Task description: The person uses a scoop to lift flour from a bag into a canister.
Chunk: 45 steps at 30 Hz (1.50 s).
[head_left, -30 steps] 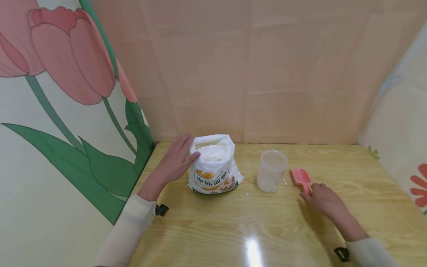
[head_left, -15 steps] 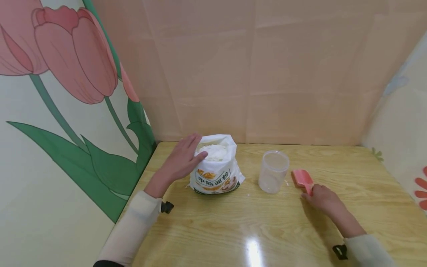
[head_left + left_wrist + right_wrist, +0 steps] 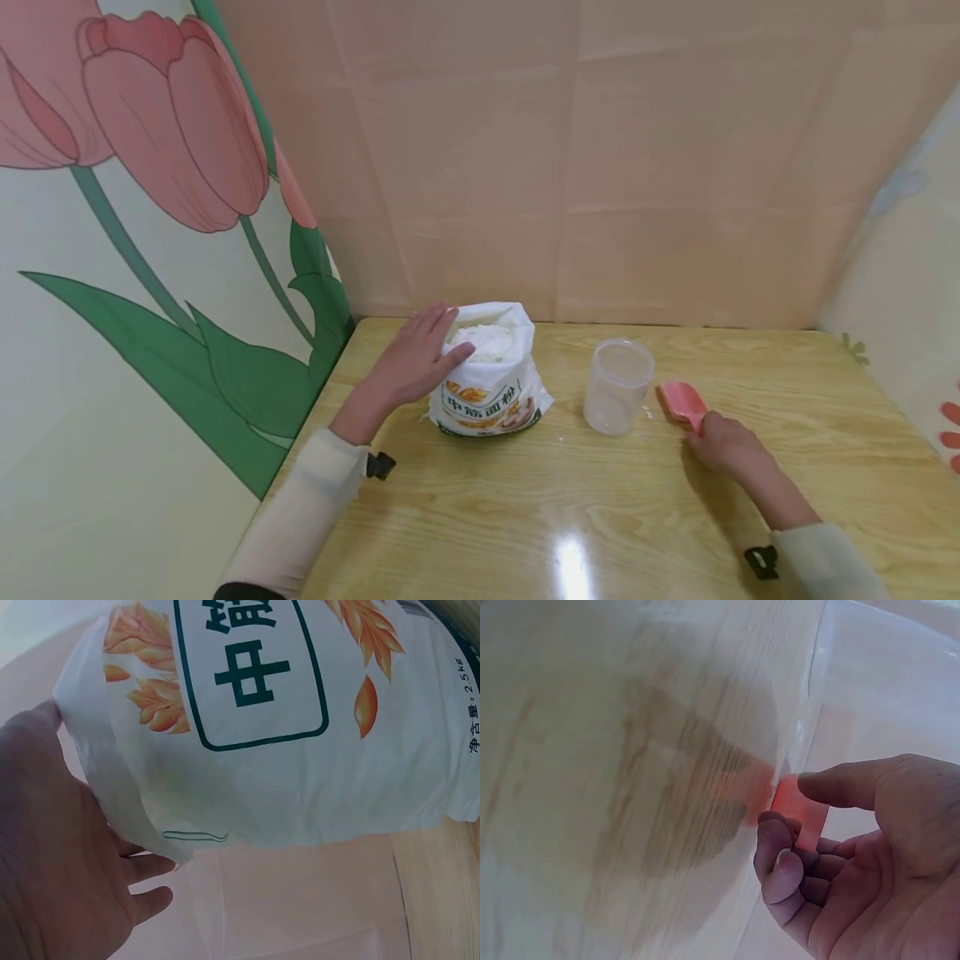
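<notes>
An open white bag of flour (image 3: 486, 400) stands upright at the left of the table in the head view. My left hand (image 3: 408, 360) lies against the bag's left upper edge, fingers extended and thumb across the front of the rim. The left wrist view shows the bag's printed front close up, with the fingertips (image 3: 154, 900) partly behind its edge. On the right, a pink scoop (image 3: 682, 403) lies on the table. My right hand (image 3: 729, 443) holds its handle between thumb and curled fingers. The handle is mostly hidden by the hand.
A clear plastic jar (image 3: 618, 390) with an open top stands between the bag and the scoop. Small white specks lie near it on the wooden table (image 3: 480, 508). A pinkish sheet (image 3: 600, 167) hangs behind, and a tulip-patterned wall (image 3: 180, 167) borders the left.
My left hand has moved right and closer over the flour bag's rim. The right hand has settled further round the scoop's handle. The scoop and jar keep their places; the view shifted slightly.
</notes>
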Each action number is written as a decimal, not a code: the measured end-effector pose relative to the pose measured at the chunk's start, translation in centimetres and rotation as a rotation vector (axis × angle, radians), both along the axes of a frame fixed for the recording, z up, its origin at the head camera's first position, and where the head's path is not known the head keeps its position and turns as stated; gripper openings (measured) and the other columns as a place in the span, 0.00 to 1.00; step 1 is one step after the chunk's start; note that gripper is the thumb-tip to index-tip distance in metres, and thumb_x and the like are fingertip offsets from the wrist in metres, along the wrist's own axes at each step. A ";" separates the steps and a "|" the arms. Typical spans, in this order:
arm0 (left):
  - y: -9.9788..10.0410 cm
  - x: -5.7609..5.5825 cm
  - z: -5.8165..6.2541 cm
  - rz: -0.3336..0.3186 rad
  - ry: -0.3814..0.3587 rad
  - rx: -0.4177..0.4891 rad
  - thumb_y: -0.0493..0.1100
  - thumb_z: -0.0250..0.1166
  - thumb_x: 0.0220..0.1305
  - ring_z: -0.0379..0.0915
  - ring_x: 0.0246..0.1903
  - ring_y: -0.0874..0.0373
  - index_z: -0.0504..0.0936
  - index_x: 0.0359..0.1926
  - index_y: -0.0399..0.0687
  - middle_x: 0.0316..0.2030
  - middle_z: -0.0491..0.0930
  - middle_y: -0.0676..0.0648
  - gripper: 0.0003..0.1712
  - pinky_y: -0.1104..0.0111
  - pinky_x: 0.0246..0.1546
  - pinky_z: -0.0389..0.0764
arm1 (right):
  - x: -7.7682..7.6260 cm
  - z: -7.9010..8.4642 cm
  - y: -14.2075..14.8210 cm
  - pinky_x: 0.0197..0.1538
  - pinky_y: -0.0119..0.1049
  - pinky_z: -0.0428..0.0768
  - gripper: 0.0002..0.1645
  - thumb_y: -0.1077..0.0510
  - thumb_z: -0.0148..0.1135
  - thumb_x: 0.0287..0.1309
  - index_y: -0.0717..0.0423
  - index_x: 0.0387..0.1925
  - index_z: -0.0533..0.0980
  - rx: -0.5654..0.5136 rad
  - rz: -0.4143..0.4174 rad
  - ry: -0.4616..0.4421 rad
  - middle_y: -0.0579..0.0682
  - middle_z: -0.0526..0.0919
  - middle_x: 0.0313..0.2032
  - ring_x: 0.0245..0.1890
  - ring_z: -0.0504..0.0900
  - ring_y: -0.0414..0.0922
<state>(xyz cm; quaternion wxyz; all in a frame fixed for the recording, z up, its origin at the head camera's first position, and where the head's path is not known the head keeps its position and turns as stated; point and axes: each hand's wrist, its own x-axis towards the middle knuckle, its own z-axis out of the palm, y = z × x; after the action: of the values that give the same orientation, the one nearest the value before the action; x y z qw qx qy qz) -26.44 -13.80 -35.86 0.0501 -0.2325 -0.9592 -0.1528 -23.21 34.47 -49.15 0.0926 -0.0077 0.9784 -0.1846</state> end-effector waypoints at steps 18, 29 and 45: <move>0.0 0.0 0.2 0.015 0.000 -0.036 0.78 0.30 0.71 0.40 0.79 0.47 0.51 0.79 0.37 0.79 0.49 0.39 0.56 0.56 0.78 0.45 | 0.1 2.3 1.8 0.29 0.49 0.72 0.17 0.57 0.38 0.75 0.70 0.38 0.64 0.000 -0.006 0.055 0.62 0.74 0.28 0.27 0.74 0.56; -0.1 0.0 0.3 0.023 -0.014 -0.036 0.79 0.30 0.71 0.40 0.79 0.48 0.50 0.80 0.39 0.80 0.48 0.40 0.56 0.56 0.78 0.45 | 0.6 4.7 2.1 0.29 0.46 0.70 0.27 0.45 0.32 0.81 0.65 0.40 0.67 0.024 0.055 0.137 0.56 0.74 0.28 0.27 0.73 0.52; 0.0 -0.2 0.5 0.021 -0.046 -0.049 0.79 0.32 0.71 0.38 0.80 0.49 0.49 0.80 0.38 0.80 0.47 0.41 0.56 0.56 0.78 0.46 | -0.4 10.6 2.4 0.29 0.42 0.66 0.28 0.44 0.35 0.81 0.64 0.37 0.66 0.113 0.128 0.153 0.53 0.68 0.26 0.26 0.68 0.49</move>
<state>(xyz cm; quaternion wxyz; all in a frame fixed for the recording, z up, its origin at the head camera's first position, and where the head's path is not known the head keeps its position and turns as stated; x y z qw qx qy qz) -26.61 -13.81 -35.34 0.0241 -0.2200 -0.9660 -0.1339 -23.59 36.87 -38.56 0.0293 -0.0791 0.9890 -0.1215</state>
